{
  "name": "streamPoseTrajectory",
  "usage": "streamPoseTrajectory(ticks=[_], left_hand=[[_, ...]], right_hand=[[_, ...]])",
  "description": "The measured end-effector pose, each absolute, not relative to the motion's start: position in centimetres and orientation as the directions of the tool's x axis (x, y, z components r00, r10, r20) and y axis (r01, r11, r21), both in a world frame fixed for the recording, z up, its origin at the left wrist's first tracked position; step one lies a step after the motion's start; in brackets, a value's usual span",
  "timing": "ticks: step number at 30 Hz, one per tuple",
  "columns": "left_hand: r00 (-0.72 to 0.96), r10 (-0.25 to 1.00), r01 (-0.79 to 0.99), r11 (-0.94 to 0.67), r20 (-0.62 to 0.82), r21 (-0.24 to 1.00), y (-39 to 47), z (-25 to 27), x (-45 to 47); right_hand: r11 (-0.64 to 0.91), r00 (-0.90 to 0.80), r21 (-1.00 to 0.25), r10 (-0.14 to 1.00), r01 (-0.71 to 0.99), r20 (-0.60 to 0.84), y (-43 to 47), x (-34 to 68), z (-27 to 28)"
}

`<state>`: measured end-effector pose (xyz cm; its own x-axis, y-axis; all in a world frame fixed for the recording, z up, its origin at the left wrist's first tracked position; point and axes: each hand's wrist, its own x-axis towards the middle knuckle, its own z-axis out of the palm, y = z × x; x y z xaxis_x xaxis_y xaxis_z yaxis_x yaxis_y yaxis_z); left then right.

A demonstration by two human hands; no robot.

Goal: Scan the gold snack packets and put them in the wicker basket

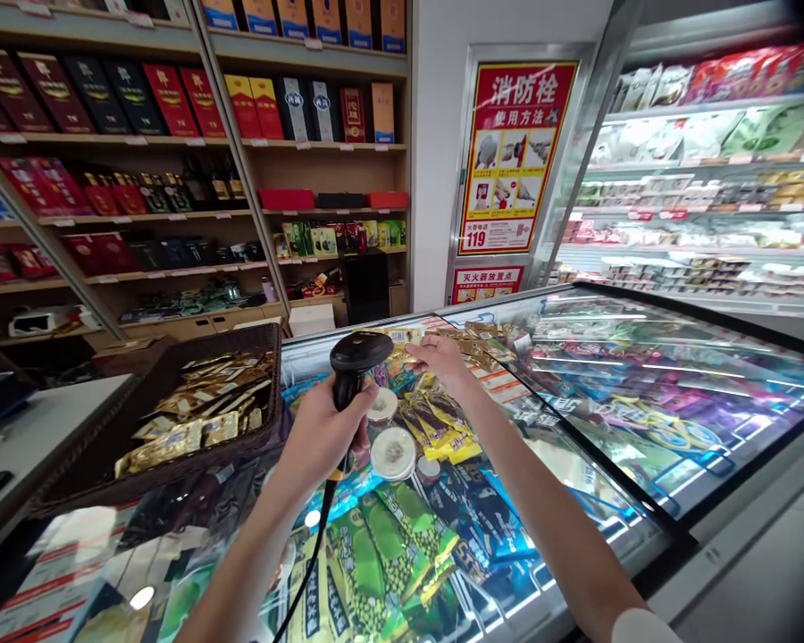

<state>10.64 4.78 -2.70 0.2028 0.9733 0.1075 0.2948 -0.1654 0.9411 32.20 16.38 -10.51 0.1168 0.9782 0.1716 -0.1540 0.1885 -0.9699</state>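
My left hand [322, 429] is wrapped round the handle of a black barcode scanner [362, 350], held upright above the glass-topped freezer. A black cable [316, 545] hangs from the scanner's handle. The scanner head faces a small gold packet [407, 337] with a white barcode label on it. My right hand [440, 360] pinches this packet at its right side, between thumb and fingers, just beyond the scanner. Behind both hands, under the glass, lie yellow-and-brown packs [435, 415], green packs [381, 545] and round white-lidded tubs [393, 453].
Left of my hands, a dark woven basket [278, 375] holds many gold packets [224, 393]. A white counter [73, 420] stands at far left. Shelves [322, 143] of boxes and bottles line the back, beside a red fire-hydrant sign [509, 161]. A lit chiller [703, 170] stands at right.
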Motion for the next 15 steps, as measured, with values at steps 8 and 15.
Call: streamPoseTrajectory(ticks=[8,15], left_hand=[[0.214,0.973,0.325,-0.15,0.082,0.934,4.5,-2.3,10.4],[0.179,0.971,0.258,-0.204,0.16,0.944,3.5,-1.2,9.7]], right_hand=[[0.15,0.127,-0.973,0.984,-0.175,0.129,16.1,31.7,-10.2],[0.026,-0.029,-0.999,0.999,-0.045,0.027,15.4,29.9,-10.3]])
